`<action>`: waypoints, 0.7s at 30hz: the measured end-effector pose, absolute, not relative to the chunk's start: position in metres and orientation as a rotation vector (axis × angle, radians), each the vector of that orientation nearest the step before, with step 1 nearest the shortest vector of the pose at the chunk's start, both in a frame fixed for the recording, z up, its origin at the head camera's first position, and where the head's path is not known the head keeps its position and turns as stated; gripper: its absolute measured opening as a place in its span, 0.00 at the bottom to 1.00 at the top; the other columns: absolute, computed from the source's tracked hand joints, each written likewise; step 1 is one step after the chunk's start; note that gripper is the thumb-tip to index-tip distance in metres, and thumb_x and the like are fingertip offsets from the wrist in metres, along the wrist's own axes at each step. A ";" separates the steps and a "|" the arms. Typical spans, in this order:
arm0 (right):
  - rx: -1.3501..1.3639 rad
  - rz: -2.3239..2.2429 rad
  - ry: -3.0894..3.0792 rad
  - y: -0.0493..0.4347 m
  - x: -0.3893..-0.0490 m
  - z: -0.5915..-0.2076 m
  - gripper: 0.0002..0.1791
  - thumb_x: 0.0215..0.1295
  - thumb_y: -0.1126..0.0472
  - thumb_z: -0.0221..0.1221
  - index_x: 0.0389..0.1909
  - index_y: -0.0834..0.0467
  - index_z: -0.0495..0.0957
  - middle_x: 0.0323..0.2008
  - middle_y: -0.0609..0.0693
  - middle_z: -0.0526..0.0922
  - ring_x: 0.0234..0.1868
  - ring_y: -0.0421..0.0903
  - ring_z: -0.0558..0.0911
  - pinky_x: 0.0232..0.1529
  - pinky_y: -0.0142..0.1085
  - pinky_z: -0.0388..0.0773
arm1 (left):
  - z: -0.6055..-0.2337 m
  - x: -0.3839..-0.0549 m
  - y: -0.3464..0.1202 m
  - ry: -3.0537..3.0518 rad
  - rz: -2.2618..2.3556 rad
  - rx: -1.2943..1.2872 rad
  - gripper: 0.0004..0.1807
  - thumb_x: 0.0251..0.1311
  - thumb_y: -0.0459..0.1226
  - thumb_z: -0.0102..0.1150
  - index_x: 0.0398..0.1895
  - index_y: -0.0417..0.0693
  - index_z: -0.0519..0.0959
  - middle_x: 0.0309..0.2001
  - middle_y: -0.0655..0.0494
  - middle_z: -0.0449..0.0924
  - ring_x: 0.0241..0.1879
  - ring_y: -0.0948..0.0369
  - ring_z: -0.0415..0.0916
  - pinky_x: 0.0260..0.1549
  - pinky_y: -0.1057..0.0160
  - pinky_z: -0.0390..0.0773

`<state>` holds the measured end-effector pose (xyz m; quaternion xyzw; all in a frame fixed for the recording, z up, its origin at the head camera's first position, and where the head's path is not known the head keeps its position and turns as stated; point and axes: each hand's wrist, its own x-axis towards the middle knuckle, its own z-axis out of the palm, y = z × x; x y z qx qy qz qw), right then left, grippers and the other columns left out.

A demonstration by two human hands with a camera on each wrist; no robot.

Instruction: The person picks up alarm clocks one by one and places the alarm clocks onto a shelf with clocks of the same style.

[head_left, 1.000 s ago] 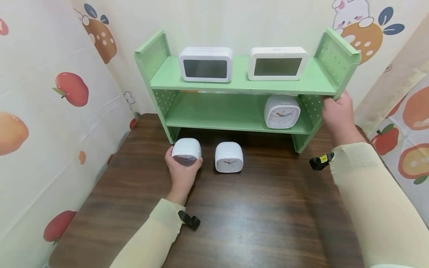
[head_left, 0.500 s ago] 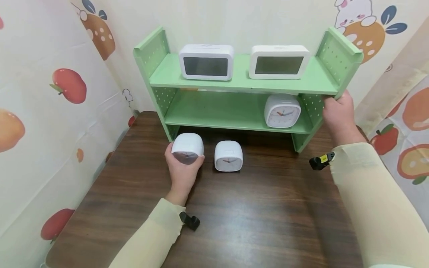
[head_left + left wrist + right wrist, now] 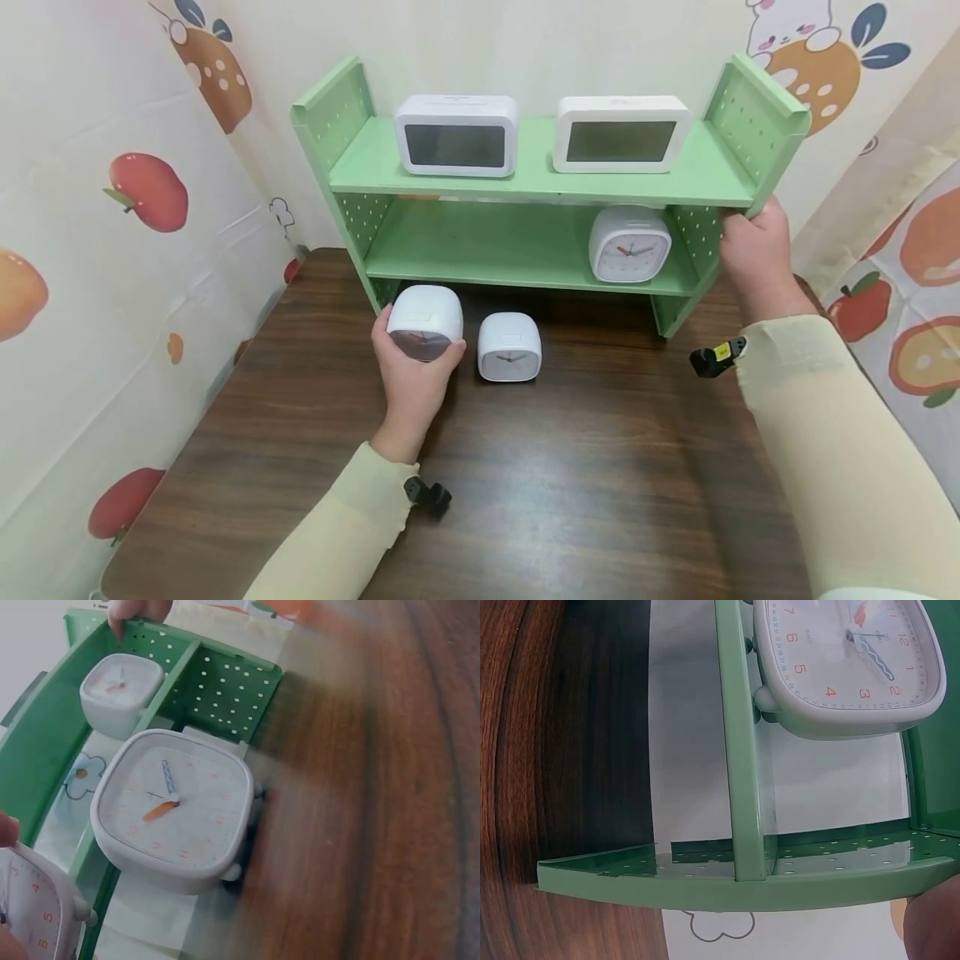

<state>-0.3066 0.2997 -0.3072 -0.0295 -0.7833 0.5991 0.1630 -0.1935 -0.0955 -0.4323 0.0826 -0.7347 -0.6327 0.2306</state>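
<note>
My left hand (image 3: 412, 387) grips a white rounded-square alarm clock (image 3: 426, 312) by its sides, near the lower left of a green two-tier shelf (image 3: 480, 250). Its dial tilts upward, and in the left wrist view fingertips show at the edge of this clock (image 3: 45, 900). Just right of it, a second white alarm clock (image 3: 509, 346) stands on the table. A third alarm clock (image 3: 630, 243) sits at the right end of the lower tier. My right hand (image 3: 757, 258) holds the shelf's right side panel below the upper tier; its fingertips are hidden behind the panel.
Two white digital clocks, a left one (image 3: 456, 137) and a right one (image 3: 621, 137), stand on the upper tier. The shelf is on a dark wooden table (image 3: 570, 483). Fruit-printed cloth (image 3: 150, 317) hangs at the left, back and right.
My left hand has raised the alarm clock slightly and moved it a little toward the shelf and to the right. The right hand keeps its hold on the panel. The head view has shifted slightly.
</note>
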 end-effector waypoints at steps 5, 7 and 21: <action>-0.078 1.715 -2.237 0.299 -0.306 -0.306 0.22 0.82 0.51 0.46 0.71 0.45 0.71 0.65 0.45 0.74 0.66 0.40 0.71 0.72 0.41 0.65 | -0.425 -0.196 -0.093 -2.017 -1.755 0.143 0.59 0.48 0.39 0.81 0.79 0.52 0.51 0.71 0.51 0.57 0.67 0.55 0.59 0.65 0.48 0.64; -0.073 1.717 -2.242 0.299 -0.305 -0.304 0.22 0.82 0.50 0.45 0.72 0.45 0.71 0.65 0.44 0.74 0.66 0.39 0.70 0.72 0.42 0.64 | -0.422 -0.198 -0.090 -2.019 -1.759 0.096 0.59 0.48 0.38 0.81 0.79 0.53 0.51 0.71 0.51 0.58 0.67 0.55 0.60 0.65 0.48 0.65; -0.059 1.710 -2.236 0.299 -0.304 -0.305 0.22 0.82 0.53 0.44 0.71 0.45 0.71 0.62 0.43 0.74 0.64 0.38 0.72 0.70 0.40 0.68 | -0.409 -0.222 -0.084 -2.054 -1.727 -0.010 0.58 0.48 0.39 0.80 0.79 0.48 0.51 0.71 0.52 0.59 0.66 0.56 0.61 0.63 0.49 0.69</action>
